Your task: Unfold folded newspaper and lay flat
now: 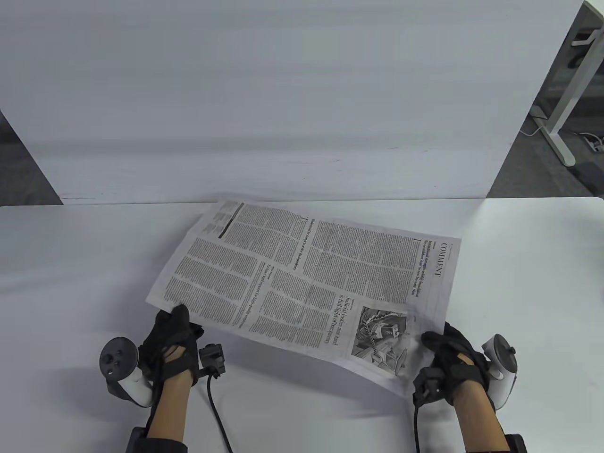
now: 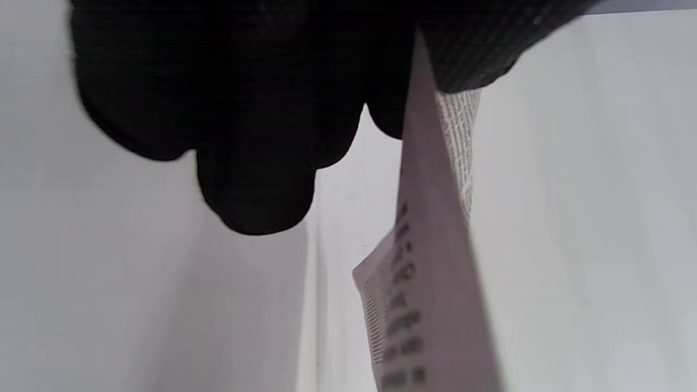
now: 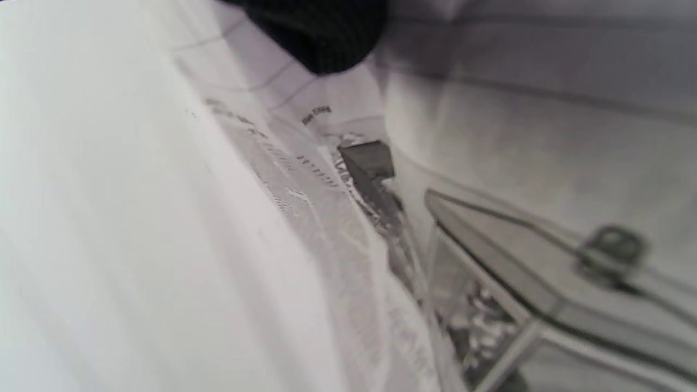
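A newspaper (image 1: 306, 278) with dense text and a picture at its near right lies spread across the white table (image 1: 71, 264), its near edge lifted off the surface. My left hand (image 1: 171, 336) pinches the near left corner; the left wrist view shows the sheet (image 2: 430, 245) edge-on between my gloved fingers (image 2: 245, 136). My right hand (image 1: 446, 351) grips the near right corner by the picture. The right wrist view shows the page (image 3: 326, 234) close up under a fingertip (image 3: 321, 38).
A white upright board (image 1: 283, 94) stands along the table's far edge, right behind the paper. Table legs and cables (image 1: 566, 118) show at the far right, off the table. Cables run from my wrists toward the near edge.
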`<state>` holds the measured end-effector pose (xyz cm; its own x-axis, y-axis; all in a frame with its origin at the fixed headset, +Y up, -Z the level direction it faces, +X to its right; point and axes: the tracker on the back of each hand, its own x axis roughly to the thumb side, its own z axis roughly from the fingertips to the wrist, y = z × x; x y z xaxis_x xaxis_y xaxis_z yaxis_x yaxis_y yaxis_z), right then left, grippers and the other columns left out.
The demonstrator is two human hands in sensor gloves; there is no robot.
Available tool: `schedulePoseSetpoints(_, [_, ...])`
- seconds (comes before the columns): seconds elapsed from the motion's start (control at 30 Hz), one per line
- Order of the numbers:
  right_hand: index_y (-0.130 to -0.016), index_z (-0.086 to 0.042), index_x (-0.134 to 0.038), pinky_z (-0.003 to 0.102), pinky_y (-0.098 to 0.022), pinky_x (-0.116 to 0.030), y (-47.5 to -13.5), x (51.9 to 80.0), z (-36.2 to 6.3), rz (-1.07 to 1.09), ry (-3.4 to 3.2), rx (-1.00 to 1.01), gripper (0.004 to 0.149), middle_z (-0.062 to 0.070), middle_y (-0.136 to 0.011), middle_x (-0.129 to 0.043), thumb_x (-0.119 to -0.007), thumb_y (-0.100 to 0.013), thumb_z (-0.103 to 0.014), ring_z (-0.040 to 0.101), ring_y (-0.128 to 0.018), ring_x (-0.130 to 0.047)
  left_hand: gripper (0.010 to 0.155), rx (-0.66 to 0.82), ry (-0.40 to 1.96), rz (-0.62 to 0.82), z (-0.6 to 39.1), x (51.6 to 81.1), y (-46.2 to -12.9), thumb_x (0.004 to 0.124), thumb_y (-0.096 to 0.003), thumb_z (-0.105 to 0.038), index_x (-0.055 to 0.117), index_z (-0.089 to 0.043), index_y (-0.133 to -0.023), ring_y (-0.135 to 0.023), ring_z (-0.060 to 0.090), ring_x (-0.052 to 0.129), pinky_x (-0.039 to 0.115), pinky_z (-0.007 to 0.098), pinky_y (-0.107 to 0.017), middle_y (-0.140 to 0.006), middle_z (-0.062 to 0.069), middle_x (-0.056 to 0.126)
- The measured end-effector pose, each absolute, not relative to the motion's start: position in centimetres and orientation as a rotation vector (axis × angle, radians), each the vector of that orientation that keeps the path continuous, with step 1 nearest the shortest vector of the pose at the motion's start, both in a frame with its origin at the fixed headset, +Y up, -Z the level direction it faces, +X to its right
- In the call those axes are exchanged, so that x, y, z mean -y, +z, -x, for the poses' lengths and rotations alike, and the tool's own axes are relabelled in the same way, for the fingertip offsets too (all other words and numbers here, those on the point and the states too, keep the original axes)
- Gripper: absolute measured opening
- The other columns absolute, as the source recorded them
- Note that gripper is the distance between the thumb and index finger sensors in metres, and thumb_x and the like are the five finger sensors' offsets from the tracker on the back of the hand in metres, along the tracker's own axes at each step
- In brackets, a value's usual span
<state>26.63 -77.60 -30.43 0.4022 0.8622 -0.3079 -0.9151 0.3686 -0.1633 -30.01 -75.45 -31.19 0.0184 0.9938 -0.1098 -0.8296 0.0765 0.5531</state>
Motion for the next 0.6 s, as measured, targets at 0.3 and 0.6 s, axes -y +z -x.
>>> schedulePoseSetpoints(0.3, [-0.095, -0.03, -0.076, 0.042, -0.041, -0.097, -30.5, 76.7, -25.7, 0.157, 1.047, -0.154, 0.054, 0.015, -0.098, -0.087, -0.075, -0.044, -0.012, 0.049, -0.071, -0.099, 0.064, -0.402, 1.704, -0.152, 27.4, 76.0, -31.6, 0.079, -0.0466, -0.051, 0.066, -0.015, -0.097, -0.069, 0.052, 0.1, 0.083, 0.057, -0.048, -0.096, 0.025, 0.074])
schedulePoseSetpoints(0.6, [-0.096, -0.029, -0.076, 0.043, -0.042, -0.096, -30.3, 76.0, -22.2, 0.016, 1.027, -0.205, 0.054, 0.015, -0.098, -0.086, -0.074, -0.044, -0.012, 0.049, -0.071, -0.098, 0.089, -0.149, 1.804, 0.303, 19.4, 77.4, -31.8, 0.075, -0.0485, -0.061, 0.03, -0.014, -0.108, -0.078, 0.059, 0.089, 0.077, 0.06, -0.055, -0.106, 0.028, 0.051])
